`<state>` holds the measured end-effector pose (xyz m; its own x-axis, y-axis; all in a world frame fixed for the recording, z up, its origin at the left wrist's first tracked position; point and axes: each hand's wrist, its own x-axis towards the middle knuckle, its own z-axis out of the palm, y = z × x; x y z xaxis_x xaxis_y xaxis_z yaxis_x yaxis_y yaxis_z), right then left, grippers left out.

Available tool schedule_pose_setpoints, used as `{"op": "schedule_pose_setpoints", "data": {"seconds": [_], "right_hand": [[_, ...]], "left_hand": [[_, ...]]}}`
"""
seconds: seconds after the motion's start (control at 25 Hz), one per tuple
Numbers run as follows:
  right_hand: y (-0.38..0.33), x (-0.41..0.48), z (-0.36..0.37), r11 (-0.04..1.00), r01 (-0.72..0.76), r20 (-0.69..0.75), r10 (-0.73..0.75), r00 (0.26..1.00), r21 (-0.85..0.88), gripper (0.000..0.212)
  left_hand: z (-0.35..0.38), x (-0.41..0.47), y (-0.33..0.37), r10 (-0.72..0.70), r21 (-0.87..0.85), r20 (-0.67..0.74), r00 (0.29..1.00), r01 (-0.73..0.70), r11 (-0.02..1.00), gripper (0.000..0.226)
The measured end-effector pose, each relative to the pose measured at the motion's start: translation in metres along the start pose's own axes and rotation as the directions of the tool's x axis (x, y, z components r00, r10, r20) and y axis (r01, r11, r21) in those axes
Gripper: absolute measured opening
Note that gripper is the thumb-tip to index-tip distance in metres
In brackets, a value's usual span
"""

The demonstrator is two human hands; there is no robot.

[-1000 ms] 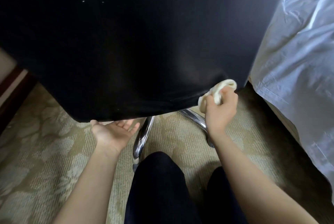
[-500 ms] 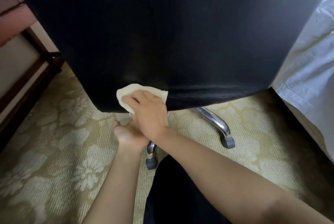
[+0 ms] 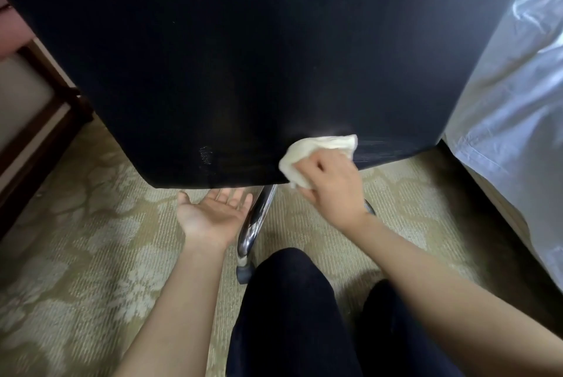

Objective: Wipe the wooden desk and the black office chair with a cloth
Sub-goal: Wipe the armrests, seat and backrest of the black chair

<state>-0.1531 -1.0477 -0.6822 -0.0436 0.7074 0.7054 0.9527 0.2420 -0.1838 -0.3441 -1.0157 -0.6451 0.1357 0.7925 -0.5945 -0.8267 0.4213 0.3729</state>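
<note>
Here, the right hand [image 3: 332,191] has its grip curled around a cream cloth [image 3: 316,149], pressing it against the lower edge of the black office chair [image 3: 243,72]. The left hand [image 3: 213,213], grip wide and palm up, sits just below that edge beside a chrome leg [image 3: 259,218].

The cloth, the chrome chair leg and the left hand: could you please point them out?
cloth [image 3: 323,146]: head view, its bunched upper fold.
chrome chair leg [image 3: 257,218]: head view, shiny upper stretch.
left hand [image 3: 213,213]: head view, upturned palm.
</note>
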Motion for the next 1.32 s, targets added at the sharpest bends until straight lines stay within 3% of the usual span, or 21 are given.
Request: {"op": "schedule_pose_setpoints", "data": {"seconds": [0.08,0.16,0.28,0.36,0.44,0.6,0.72,0.8,0.84,0.88,0.96,1.04,1.08,1.16,1.32], "right_hand": [[0.03,-0.01,-0.019,0.989,-0.147,-0.04,0.146,0.988,-0.014,0.025],[0.053,-0.016,-0.035,0.931,-0.366,-0.075,0.364,0.928,-0.009,0.027],[0.076,-0.014,-0.053,0.684,-0.713,-0.115,0.729,0.674,0.153,0.028],[0.077,-0.006,-0.061,0.517,-0.815,-0.144,0.856,0.497,0.26,0.032],[0.066,0.003,-0.061,0.461,-0.832,-0.164,0.887,0.431,0.309,0.038],[0.017,0.018,-0.039,0.481,-0.787,-0.158,0.875,0.457,0.387,0.035],[-0.028,0.018,-0.023,0.581,-0.699,-0.076,0.788,0.61,0.416,0.016],[-0.052,0.018,-0.02,0.586,-0.62,0.088,0.686,0.722,0.522,0.026],[-0.061,0.018,-0.021,0.514,-0.615,0.22,0.632,0.743,0.598,0.033],[-0.068,0.019,-0.024,0.375,-0.64,0.378,0.57,0.73,0.67,0.034],[-0.07,0.017,-0.032,-0.028,-0.662,0.622,0.375,0.687,0.749,0.023],[-0.061,0.01,-0.04,-0.418,-0.605,0.715,0.181,0.676,0.678,0.033],[-0.056,0.005,-0.045,-0.541,-0.572,0.729,0.118,0.674,0.616,0.036],[-0.046,-0.003,-0.056,-0.678,-0.525,0.75,0.059,0.659,0.515,0.034],[-0.025,-0.016,-0.077,-0.726,-0.483,0.77,0.099,0.63,0.489,0.029]], "left_hand": [[0.001,-0.002,-0.001,0.0,0.013,0.013,1.0,0.0,1.0,0.074],[0.001,-0.003,-0.003,0.004,0.028,0.016,1.0,-0.004,1.0,0.074],[-0.001,-0.004,-0.004,-0.006,0.054,0.029,1.0,0.004,0.999,0.073],[0.0,-0.005,-0.007,-0.008,0.082,0.03,1.0,0.005,0.997,0.072],[0.002,-0.007,-0.01,-0.007,0.117,0.023,1.0,0.005,0.993,0.071],[0.002,-0.009,-0.013,-0.008,0.147,0.021,1.0,0.005,0.989,0.071],[0.001,-0.01,-0.015,-0.007,0.153,0.023,1.0,0.003,0.988,0.071],[-0.001,-0.011,-0.016,-0.003,0.169,0.024,1.0,-0.001,0.986,0.07],[-0.003,-0.013,-0.016,-0.007,0.182,0.027,1.0,0.002,0.983,0.069],[-0.004,-0.014,-0.016,-0.018,0.208,0.028,0.999,0.012,0.978,0.069],[-0.006,-0.024,-0.014,-0.062,0.296,0.058,0.996,0.042,0.954,0.066],[-0.009,-0.037,-0.015,-0.116,0.429,0.124,0.986,0.052,0.902,0.057],[-0.011,-0.042,-0.016,-0.128,0.527,0.16,0.979,0.025,0.849,0.052],[-0.012,-0.051,-0.018,-0.142,0.68,0.229,0.963,-0.054,0.731,0.051],[-0.001,-0.066,-0.025,-0.191,0.744,0.381,0.905,-0.177,0.644,0.059]]}}
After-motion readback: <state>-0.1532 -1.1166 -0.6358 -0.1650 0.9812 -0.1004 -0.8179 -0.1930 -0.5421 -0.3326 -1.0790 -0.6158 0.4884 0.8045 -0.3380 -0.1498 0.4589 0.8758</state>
